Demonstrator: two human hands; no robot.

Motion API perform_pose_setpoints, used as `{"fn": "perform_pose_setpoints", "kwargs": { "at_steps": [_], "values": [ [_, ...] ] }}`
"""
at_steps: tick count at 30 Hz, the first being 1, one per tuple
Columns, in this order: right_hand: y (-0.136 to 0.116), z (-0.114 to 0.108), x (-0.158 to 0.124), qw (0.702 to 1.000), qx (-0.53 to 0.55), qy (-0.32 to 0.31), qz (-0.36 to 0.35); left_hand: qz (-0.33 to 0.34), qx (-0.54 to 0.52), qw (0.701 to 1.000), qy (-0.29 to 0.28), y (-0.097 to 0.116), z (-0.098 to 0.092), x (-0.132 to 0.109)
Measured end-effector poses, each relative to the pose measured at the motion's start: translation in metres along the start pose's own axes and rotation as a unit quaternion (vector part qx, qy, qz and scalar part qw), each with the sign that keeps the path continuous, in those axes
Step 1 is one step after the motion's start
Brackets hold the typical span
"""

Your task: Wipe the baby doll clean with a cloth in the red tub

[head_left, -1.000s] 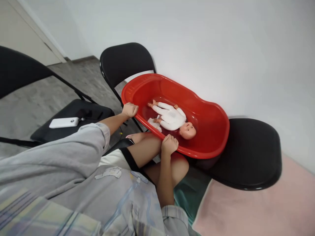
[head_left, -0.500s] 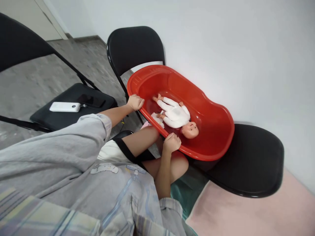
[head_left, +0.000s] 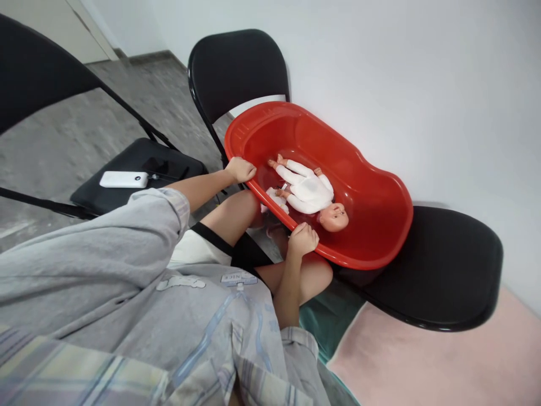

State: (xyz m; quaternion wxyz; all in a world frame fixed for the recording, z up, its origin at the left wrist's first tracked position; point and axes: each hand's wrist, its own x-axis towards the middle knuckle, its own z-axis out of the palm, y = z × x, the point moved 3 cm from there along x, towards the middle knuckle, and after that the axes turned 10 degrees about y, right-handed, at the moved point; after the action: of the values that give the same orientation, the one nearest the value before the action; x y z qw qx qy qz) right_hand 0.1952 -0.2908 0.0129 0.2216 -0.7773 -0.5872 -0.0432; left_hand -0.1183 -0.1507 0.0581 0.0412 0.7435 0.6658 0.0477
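Left hand [head_left: 240, 168] and right hand [head_left: 302, 239] stay clamped on the tub [head_left: 376, 214] near rim — tub and doll [head_left: 310, 194] unmoved on the chair [head_left: 448, 270].

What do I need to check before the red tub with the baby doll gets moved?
1. Left hand grips the tub rim: ok.
2. Right hand grips the near rim: ok.
3. Doll lies fully inside the tub: ok.
4. White cloth beside the doll is inside too: ok.
5. No water in the tub: ok, none seen.
6. Tub sits firmly on the chair: cannot tell, its underside is hidden.
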Motion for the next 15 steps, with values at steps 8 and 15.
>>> {"fn": "perform_pose_setpoints", "kwargs": {
  "at_steps": [8,15],
  "values": [
    [-0.005,-0.014,-0.003,0.999,0.019,-0.029,0.01,0.001,0.026,1.0,-0.013,0.01,-0.012,-0.008],
    [-0.004,-0.016,-0.008,0.998,-0.015,-0.061,0.024,0.043,-0.004,0.999,0.029,0.003,-0.003,-0.015]
  ]
}}
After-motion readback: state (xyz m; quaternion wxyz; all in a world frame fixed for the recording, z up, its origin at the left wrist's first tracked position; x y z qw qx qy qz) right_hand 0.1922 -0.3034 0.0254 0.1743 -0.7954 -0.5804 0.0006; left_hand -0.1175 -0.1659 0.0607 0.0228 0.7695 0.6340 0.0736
